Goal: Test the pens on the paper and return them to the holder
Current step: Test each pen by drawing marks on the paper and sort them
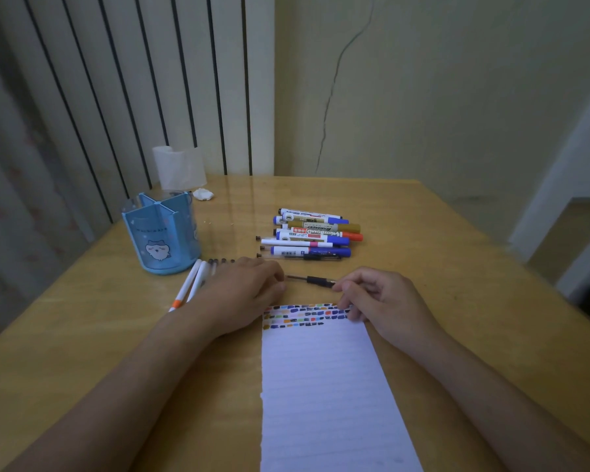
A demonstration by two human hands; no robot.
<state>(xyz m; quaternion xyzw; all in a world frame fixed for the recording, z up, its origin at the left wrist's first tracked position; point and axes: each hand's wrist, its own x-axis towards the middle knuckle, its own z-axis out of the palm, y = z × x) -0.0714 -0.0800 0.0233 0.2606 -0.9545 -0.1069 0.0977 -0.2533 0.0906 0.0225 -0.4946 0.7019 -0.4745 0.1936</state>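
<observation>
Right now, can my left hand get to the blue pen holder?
Probably yes. The left hand rests just right of the blue pen holder, with only some white pens lying low between them.

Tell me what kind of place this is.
Probably a room at home: a wooden table pushed into a corner, a white radiator behind it, a cracked painted wall, and a cartoon-printed blue pen holder.

paper [324, 386] cut off below
</observation>
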